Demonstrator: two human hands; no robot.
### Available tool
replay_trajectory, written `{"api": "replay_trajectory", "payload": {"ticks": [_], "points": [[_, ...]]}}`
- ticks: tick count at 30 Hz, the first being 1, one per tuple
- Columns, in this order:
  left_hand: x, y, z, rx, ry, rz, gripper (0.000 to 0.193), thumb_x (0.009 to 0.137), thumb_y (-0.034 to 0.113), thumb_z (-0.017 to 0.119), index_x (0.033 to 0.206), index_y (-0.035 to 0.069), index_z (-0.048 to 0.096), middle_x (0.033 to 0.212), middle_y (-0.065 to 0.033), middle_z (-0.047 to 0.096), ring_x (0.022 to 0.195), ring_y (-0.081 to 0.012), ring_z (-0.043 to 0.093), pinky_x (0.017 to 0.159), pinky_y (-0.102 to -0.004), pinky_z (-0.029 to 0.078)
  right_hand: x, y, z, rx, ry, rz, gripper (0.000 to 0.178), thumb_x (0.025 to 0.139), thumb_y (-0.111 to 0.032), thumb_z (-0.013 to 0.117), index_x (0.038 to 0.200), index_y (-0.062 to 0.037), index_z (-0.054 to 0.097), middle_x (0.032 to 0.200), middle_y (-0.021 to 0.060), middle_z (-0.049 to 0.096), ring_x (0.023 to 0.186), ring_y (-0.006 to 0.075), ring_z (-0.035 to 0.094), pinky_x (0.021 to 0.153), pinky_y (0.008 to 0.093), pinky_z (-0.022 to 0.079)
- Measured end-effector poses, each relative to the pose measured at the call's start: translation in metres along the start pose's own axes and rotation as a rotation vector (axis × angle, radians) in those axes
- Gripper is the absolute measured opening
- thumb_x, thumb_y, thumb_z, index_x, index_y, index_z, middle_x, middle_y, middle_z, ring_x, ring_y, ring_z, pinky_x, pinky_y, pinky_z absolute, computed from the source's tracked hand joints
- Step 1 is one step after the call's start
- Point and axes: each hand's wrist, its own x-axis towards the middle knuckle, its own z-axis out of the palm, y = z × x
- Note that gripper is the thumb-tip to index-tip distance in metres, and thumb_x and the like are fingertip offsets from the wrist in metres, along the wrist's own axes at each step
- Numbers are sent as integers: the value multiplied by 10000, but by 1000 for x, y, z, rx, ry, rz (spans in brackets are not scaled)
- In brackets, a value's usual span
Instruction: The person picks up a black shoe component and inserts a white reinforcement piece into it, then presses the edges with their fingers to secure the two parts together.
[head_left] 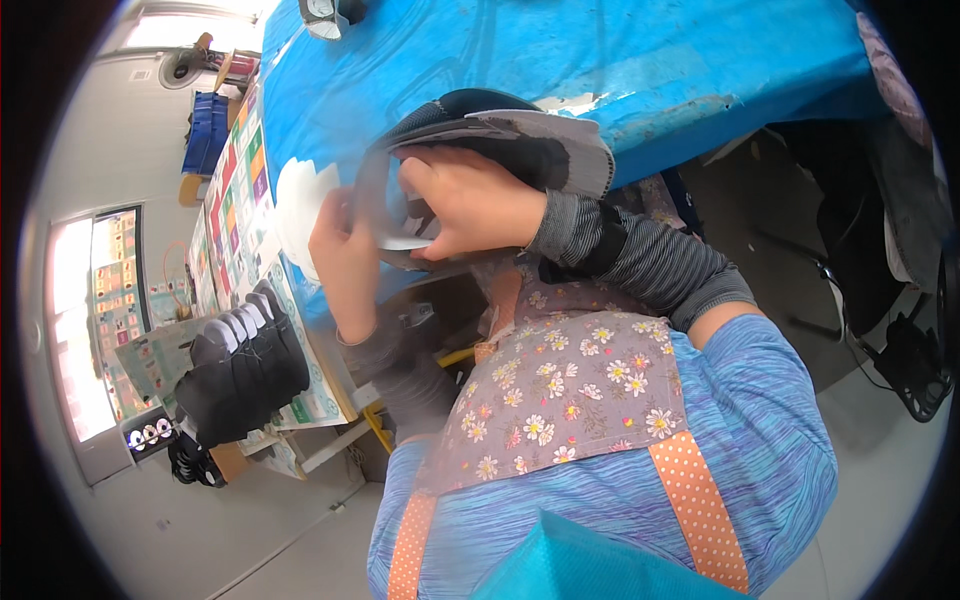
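Note:
A black and grey shoe upper (520, 145) is held up over the edge of the blue-covered table (650, 60). My right hand (470, 200) grips it from the front, fingers pressed on its dark inner side. My left hand (345, 250) pinches the lower left edge of the same upper, where a white flat piece (405, 238) shows between the two hands. Both forearms wear grey striped sleeves. The inside of the upper is mostly hidden by my hands.
A row of black shoe uppers with white tips (240, 365) lies on a patterned board at the left. A pile of white flat pieces (295, 200) rests on the table near my left hand. Black chair parts (900, 350) stand at the right.

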Motion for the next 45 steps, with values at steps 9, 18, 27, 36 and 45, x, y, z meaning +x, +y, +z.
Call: {"api": "replay_trajectory", "payload": {"ticks": [9,18,27,36,45], "points": [[-1,-4,-8,-25,-52,-48,260,889,-24,533,1122,-25,650,977,-111,714,900,-141,641,795,-276,494,0,5,6,-25,106,-145,467,682,-240,838,1019,-59,570,1160,143,583,1088,376,590,924,454,486],[-1,-9,3,-76,-14,222,572,791,-134,391,1273,21,656,1308,-158,670,1134,-196,633,980,-296,464,-3,6,9,-77,102,-200,357,743,-221,772,1019,-85,591,1134,110,572,1083,343,585,929,463,481],[-2,-5,8,151,40,305,411,856,-69,502,1211,19,690,1285,-174,686,1012,-239,706,861,-334,530,-2,9,8,-91,124,-286,429,699,-174,816,1032,-52,575,1287,143,562,1234,353,545,1054,464,443],[-1,-8,18,210,150,293,227,954,52,667,1163,-18,721,1023,-116,768,885,-98,671,780,-266,515,-2,6,9,-123,144,-308,333,745,-188,782,971,-65,570,1170,136,607,1140,342,577,995,459,468],[16,-29,-7,-256,-131,157,566,1066,433,507,1346,-50,608,1253,-109,681,1131,-161,623,956,-287,476,-18,15,13,-293,-171,-342,226,834,-207,667,1030,-105,622,1017,59,647,1044,277,618,993,382,470]]}}
